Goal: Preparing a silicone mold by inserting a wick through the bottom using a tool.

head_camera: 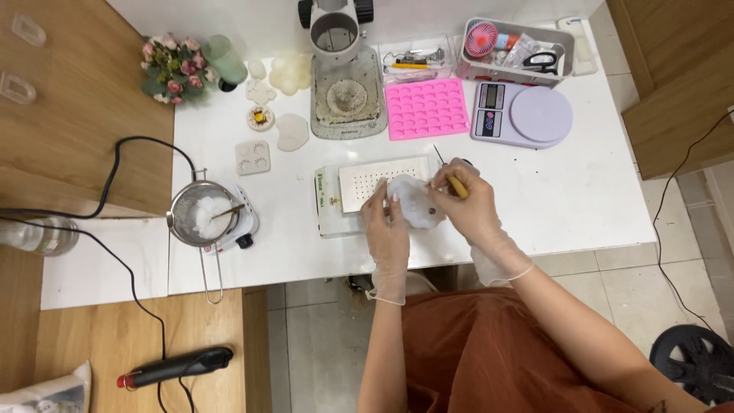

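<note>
Gloved left hand (386, 229) gripped a lumpy translucent white mould (413, 200); right hand (468, 200) pinched a thin wooden-handled pick (453, 177) just above it.

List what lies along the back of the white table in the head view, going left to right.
Pink flower bouquet → pale green cup → white stand machine on its tray → pink silicone mould → digital kitchen scale. The clear boxes behind the mould and scale overlap them, so they are left out.

Pale, translucent white lumpy moulded piece (415, 205), small dark spot on its face, held above table edge. Thin yellow-handled tool with dark needle tip (453, 177), tilted, touching it.
</note>
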